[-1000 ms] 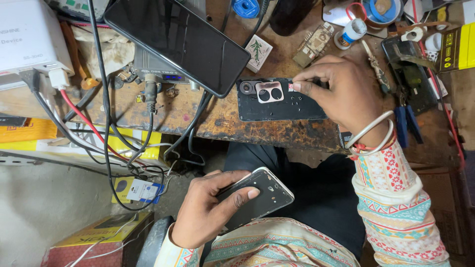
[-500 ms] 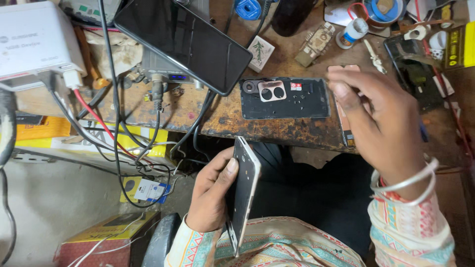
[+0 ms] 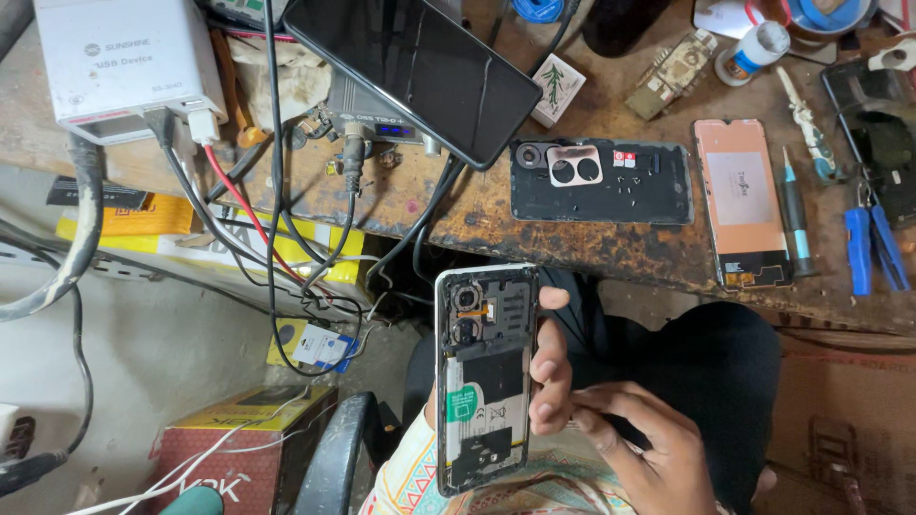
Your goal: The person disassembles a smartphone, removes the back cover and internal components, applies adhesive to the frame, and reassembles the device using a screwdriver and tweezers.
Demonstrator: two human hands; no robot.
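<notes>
Here, seated person, lap below the edge of the workbench surface [image 3: 572, 238]. Left hand [image 3: 549, 367] holds an opened phone [image 3: 485, 377] upright over the lap, back cover off, innards facing up: two camera lenses at the top, black battery with a green sticker beneath. Hand wraps from behind; fingertips curl over the phone's right edge, thumb not visible. Grip is firm, closed on the frame.

Right hand [image 3: 649, 443] sits low, just right of the phone, palm down, fingers drawn together and pointing left toward the left hand's fingers. Tips pinched near the phone's lower right edge; cannot tell if anything small is between them.

On the surface above: black back cover [image 3: 601, 181] with a camera cutout, lying flat, well apart from the hands. Right of it, a pink-backed screen panel [image 3: 742, 200], then a slim screwdriver [image 3: 794, 215], then blue-handled pliers [image 3: 873, 248]. A large dark phone [image 3: 420, 72] lies tilted at top, near a white charging box [image 3: 124, 62] with cables trailing off the edge.
</notes>
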